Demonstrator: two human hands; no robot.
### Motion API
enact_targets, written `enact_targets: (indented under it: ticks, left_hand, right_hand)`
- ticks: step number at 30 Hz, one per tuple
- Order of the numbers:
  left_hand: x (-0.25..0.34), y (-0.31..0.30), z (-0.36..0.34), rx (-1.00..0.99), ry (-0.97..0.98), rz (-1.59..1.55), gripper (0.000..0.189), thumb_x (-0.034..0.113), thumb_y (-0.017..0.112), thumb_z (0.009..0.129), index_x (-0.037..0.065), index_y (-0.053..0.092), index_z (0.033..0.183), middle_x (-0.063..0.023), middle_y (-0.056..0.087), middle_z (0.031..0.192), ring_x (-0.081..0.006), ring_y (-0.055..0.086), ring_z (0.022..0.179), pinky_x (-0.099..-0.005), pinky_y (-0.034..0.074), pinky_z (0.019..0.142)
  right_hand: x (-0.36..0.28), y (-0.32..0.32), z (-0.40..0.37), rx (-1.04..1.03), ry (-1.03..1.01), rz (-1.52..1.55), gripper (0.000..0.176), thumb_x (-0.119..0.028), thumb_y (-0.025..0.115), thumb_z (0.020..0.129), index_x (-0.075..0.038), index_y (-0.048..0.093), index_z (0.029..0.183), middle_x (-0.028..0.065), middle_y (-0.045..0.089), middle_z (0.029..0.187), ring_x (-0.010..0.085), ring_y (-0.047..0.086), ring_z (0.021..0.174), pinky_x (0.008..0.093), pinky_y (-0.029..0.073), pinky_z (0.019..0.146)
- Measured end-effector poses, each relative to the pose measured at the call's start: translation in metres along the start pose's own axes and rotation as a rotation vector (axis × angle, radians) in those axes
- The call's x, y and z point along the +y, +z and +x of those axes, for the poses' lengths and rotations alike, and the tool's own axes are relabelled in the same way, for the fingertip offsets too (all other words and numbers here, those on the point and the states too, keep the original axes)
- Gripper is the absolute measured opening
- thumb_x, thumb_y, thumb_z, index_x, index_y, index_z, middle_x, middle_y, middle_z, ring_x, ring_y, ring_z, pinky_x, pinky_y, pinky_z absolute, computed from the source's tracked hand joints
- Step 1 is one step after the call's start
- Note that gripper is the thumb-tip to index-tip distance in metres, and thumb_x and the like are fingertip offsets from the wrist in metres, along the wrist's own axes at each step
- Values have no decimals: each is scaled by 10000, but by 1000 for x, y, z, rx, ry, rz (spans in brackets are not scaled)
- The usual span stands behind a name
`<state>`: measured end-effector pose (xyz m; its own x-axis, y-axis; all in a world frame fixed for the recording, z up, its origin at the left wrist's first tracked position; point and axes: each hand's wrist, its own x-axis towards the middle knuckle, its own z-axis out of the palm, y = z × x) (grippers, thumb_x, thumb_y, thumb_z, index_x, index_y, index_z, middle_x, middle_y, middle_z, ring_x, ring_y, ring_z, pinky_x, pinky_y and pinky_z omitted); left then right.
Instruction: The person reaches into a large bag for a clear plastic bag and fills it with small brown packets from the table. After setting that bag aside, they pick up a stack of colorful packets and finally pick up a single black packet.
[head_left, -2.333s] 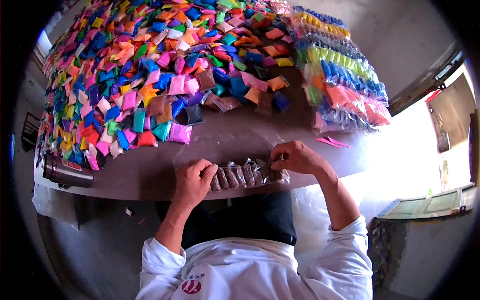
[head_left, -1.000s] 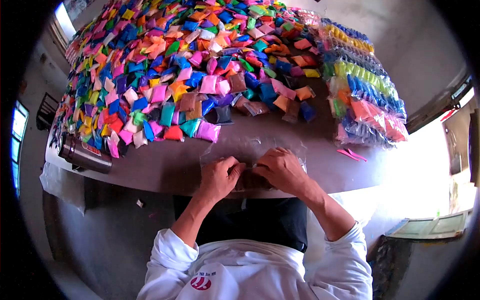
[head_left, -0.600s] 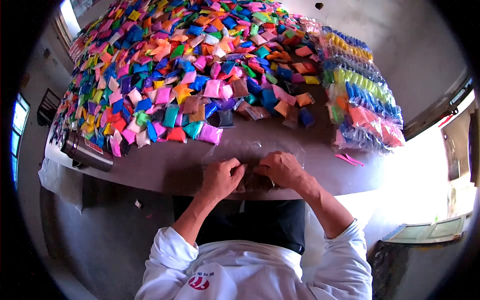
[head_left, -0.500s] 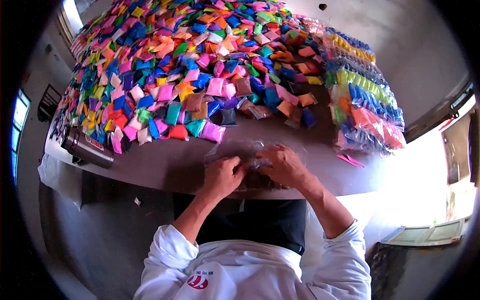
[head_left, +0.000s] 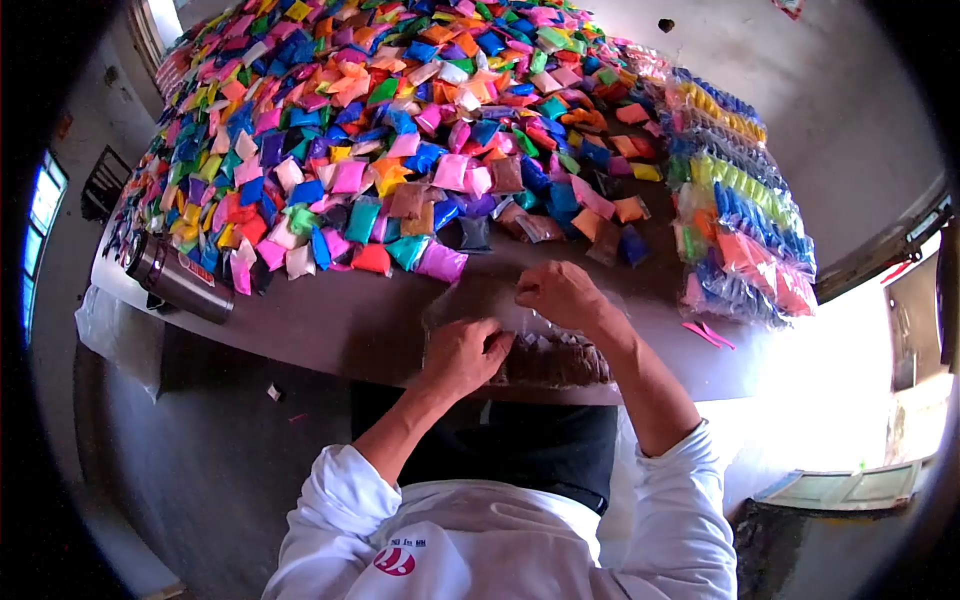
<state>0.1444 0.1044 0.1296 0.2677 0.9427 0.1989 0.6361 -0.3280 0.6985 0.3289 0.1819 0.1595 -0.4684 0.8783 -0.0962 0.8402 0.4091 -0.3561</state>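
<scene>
In front of me at the table's near edge lies a clear plastic bag [head_left: 592, 345] with a row of brown packets [head_left: 555, 364] inside. My left hand [head_left: 466, 356] is closed at the bag's left side, fingers curled and thumb pressed in on the film. My right hand [head_left: 562, 296] is raised over the bag's far side with its fingertips pinched together; thin clear film appears to hang below them. The exact grip of both hands is partly hidden.
A large heap of colourful small packets [head_left: 350, 175] covers the far table [head_left: 330, 310]. Filled clear bags [head_left: 745, 205] are stacked at the right, with pink strips [head_left: 708, 335] near them. A metal flask [head_left: 180, 282] lies at the left edge.
My right hand has lifted and closed into a pinch, moving off the bag's middle. My left hand has shifted slightly right. More of the brown packets now shows.
</scene>
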Motion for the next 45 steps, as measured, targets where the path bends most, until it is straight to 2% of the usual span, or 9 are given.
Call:
enact_targets:
  ticks: [5, 12, 23, 26, 32, 34, 36, 38, 45]
  left_hand:
    - [-3, 3, -1, 51, 76, -32, 186, 236, 651, 859, 52, 663, 836, -172, 664, 778, -359, 650, 723, -441, 527, 672]
    - [-1, -1, -2, -25, 42, 41, 202, 238, 631, 874, 40, 663, 862, -171, 651, 847, -362, 636, 784, -451, 509, 703]
    - [-3, -3, -4, -8, 123, -95, 158, 146, 641, 843, -8, 633, 810, -179, 635, 754, -371, 615, 719, -435, 488, 663]
    - [-3, -11, -5, -2, 122, -140, 136, 113, 649, 832, -19, 620, 816, -188, 632, 769, -370, 620, 735, -423, 487, 664]
    - [0, -28, -9, -55, 218, -53, 219, 219, 642, 882, 1, 654, 871, -154, 681, 865, -343, 652, 787, -409, 516, 695]
    - [-1, -37, -13, 93, 88, -204, 249, 250, 634, 896, 2, 653, 899, -143, 679, 872, -314, 661, 782, -383, 518, 699]
    - [-8, -53, -18, 155, -80, -222, 314, 303, 586, 940, -2, 656, 908, -136, 673, 818, -221, 666, 774, -340, 508, 685]
    - [-21, -68, -22, 224, -176, -262, 382, 351, 547, 963, -9, 657, 899, -118, 677, 794, -185, 656, 776, -328, 499, 705]
    - [-45, -65, -38, 214, -418, -602, 442, 430, 559, 942, 15, 663, 830, -80, 687, 854, -168, 628, 843, -319, 459, 821]
  right_hand:
    - [-18, -24, -21, -11, -26, 175, 217, -243, 654, 808, -53, 689, 907, 145, 684, 856, 333, 650, 812, 417, 510, 722]
    - [-37, -21, -43, -2, -155, 29, 171, -205, 632, 805, -54, 677, 873, 148, 666, 832, 337, 643, 811, 427, 512, 721]
    - [-38, 6, -66, 203, -208, -31, 144, 2, 618, 705, -7, 594, 846, 198, 628, 833, 397, 605, 794, 474, 495, 678]
    - [-38, 9, -69, 291, -299, -8, 172, -25, 643, 724, -25, 570, 881, 183, 629, 839, 374, 613, 798, 458, 489, 678]
    - [-36, 13, -73, 321, -344, -61, 207, -107, 606, 772, -59, 554, 966, 137, 609, 799, 334, 629, 786, 429, 515, 676]
    - [-31, 17, -74, 308, -344, -88, 228, -165, 624, 782, -66, 559, 976, 130, 609, 810, 327, 628, 792, 426, 511, 684]
    - [-32, 17, -76, 295, -344, -112, 258, -223, 642, 792, -73, 563, 986, 124, 609, 821, 319, 627, 798, 423, 508, 693]
    - [-41, 9, -80, 324, -355, -98, 265, -13, 678, 743, -85, 569, 973, 125, 633, 913, 295, 628, 876, 408, 503, 756]
    - [-40, 8, -82, 310, -400, -143, 244, -21, 661, 752, -85, 569, 968, 124, 574, 823, 281, 608, 830, 402, 493, 735]
